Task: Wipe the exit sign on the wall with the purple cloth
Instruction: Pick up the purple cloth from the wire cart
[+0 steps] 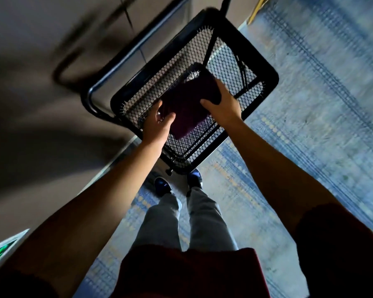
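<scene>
A folded dark purple cloth (pixel 188 104) lies over the top shelf of a black mesh cart (pixel 265 82) in the middle of the head view. My left hand (pixel 157 122) grips the cloth's near left edge, thumb on top. My right hand (pixel 221 100) grips its right edge, fingers curled round the far side. A white sign with green marks (pixel 0 250) shows at the bottom left corner on the wall, mostly cut off.
The cart stands against a grey wall (pixel 41 104) on the left, its rail handle (pixel 91 93) toward the wall. Blue patterned carpet (pixel 310 125) spreads to the right. My legs and blue shoes (pixel 163 187) stand just below the cart.
</scene>
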Action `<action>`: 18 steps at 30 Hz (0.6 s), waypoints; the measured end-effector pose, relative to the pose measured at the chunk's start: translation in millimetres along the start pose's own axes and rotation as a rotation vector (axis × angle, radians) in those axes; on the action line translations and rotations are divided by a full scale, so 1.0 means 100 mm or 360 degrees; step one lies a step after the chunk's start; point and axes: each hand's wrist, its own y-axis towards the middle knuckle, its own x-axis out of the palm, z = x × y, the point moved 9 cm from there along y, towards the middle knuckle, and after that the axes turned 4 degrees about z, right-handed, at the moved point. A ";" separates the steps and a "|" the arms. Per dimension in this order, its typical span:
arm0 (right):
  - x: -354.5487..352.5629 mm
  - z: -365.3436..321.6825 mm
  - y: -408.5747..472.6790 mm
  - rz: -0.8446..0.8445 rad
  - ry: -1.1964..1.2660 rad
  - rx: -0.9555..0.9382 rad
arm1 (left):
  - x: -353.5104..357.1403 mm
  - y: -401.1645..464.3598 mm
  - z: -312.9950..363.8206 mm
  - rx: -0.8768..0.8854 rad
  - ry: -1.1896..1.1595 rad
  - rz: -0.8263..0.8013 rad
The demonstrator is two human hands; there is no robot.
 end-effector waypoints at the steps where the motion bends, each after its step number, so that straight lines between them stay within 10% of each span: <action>1: 0.01 0.00 0.01 0.0015 0.0034 -0.0009 | 0.03 0.01 0.01 0.0007 -0.0020 -0.0048; 18: 0.17 -0.01 0.21 -0.0383 0.0219 -0.0245 | 0.38 0.09 -0.02 0.0134 -0.0071 -0.0163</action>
